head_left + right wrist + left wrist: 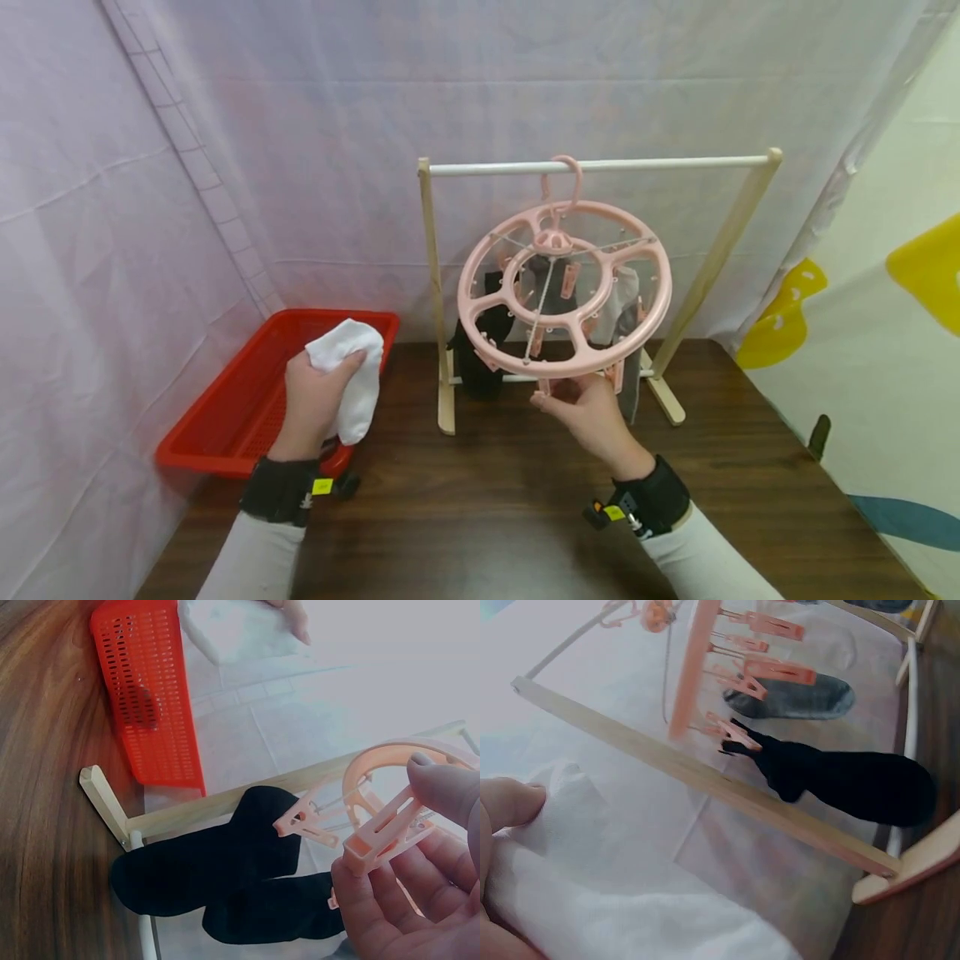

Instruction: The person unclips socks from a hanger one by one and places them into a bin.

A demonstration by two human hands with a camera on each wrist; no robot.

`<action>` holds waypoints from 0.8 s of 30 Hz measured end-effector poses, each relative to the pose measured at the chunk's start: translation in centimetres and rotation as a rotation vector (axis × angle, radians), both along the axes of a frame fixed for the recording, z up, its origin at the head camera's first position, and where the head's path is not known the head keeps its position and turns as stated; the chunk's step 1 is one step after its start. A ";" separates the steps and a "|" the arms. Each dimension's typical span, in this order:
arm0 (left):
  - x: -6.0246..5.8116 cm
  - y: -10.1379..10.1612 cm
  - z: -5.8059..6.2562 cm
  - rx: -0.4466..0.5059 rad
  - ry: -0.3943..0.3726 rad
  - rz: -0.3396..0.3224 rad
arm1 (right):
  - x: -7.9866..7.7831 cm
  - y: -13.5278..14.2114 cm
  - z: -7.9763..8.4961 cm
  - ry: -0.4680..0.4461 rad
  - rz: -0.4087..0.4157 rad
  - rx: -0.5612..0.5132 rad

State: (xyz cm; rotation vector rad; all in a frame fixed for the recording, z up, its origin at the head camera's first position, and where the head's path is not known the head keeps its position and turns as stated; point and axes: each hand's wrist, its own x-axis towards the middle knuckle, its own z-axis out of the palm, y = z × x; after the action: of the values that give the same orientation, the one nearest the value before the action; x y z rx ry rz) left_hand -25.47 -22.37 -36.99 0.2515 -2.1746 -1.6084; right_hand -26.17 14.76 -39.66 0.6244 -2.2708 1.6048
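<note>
A white sock (362, 396) is pinched between the thumb and fingers of my left hand (313, 398), over the near right side of the red basket. My right hand (596, 421) reaches up under the front rim of a round pink drying hanger (577, 365). In the right wrist view its thumb and fingers grip a pink clothespin (379, 836), which hangs from the hanger. Black socks (195, 866) dangle from clips on the hanger's left side. A grey sock (802, 697) and a pale one (621, 300) also hang there, partly hidden by the ring.
The hanger hooks over the white bar (675, 163) of a wooden stand (433, 292) on the brown table (465, 517). At the left stands a red basket (202, 461) with something dark low inside. White cloth walls (300, 167) enclose the back and left.
</note>
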 end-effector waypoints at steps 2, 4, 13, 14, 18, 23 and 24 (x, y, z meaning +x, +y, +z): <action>0.1 -0.4 -0.1 -0.026 -0.041 0.006 | 0.0 -0.1 0.0 0.005 0.006 -0.003; 0.2 -0.9 -0.1 -0.035 -0.063 0.019 | 0.1 -0.1 0.0 0.010 0.003 0.001; -0.1 -3.7 0.2 0.075 -0.007 0.106 | 0.9 -0.5 1.2 0.004 0.009 0.009; -0.2 -3.9 0.2 0.085 -0.025 0.099 | 1.3 -0.6 1.6 -0.002 0.009 0.009; -0.7 -4.4 -0.1 0.055 -0.145 0.075 | 2.2 -1.0 2.8 -0.009 0.016 0.010; -1.5 -4.9 -1.1 -0.017 -0.243 0.024 | 2.1 -0.9 2.7 -0.002 0.007 0.032; -1.6 -5.0 -1.4 -0.028 -0.255 0.005 | 2.1 -0.9 2.7 -0.001 0.004 0.036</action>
State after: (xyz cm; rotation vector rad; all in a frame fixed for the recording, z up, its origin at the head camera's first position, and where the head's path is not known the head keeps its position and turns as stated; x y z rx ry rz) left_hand -27.04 -27.39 -38.35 0.4762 -2.3791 -1.6176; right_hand -24.09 13.85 -36.92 0.6381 -2.3048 1.5697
